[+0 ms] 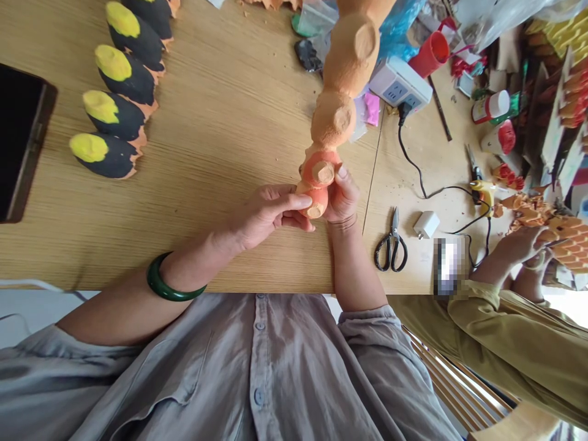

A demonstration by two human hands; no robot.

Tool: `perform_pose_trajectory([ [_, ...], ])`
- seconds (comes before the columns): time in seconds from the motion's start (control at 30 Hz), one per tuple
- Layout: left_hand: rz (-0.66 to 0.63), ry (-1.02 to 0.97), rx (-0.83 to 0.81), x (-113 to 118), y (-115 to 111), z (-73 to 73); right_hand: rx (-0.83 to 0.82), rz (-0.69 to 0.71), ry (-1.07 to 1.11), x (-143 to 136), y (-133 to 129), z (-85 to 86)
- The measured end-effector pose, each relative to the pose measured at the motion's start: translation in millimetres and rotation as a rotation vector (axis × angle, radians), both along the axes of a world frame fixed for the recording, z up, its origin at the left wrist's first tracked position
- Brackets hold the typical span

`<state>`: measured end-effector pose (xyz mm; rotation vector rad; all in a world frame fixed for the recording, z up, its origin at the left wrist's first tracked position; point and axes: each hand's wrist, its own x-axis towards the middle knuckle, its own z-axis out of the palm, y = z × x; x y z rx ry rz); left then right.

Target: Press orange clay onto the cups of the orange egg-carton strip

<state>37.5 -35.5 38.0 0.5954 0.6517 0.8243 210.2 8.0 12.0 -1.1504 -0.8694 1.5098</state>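
Carefully clamping the bare left hand (pixel 261 213) and bare right hand (pixel 343 196) onto opposite sides of the near, redder end of a long, lumpy, pale-orange, foam-looking piece (pixel 334 119); probably doing best by pressing lightly, sharing the force evenly and steadying the farther length against bending or tearing. Lying between both hands at that end, then running outward and leaning right; not showing clearly whether touching the pale wood-grained table (pixel 220 122) beneath. Passing well right of the black, yellow-tipped, rounded forms (pixel 133 84), then, farther out, passing just left of a white, block-shaped power strip (pixel 400 82).
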Motion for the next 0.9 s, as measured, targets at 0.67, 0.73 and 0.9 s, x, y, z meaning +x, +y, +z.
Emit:
perform_pose_trajectory([
  [0.67, -0.016, -0.011, -0.023, -3.3, 5.4, -6.0, 0.087, 0.101, 0.072, -11.6, -2.0, 11.9],
  [0.73, 0.001, -0.043, -0.067, -2.8, 5.4, -0.8, 0.090, 0.092, 0.090, -13.9, -2.4, 15.3],
  [0.9, 0.035, 0.023, -0.090, -2.0, 5.7, 5.1, 0.053, 0.089, 0.031, -17.6, -5.6, 18.6],
])
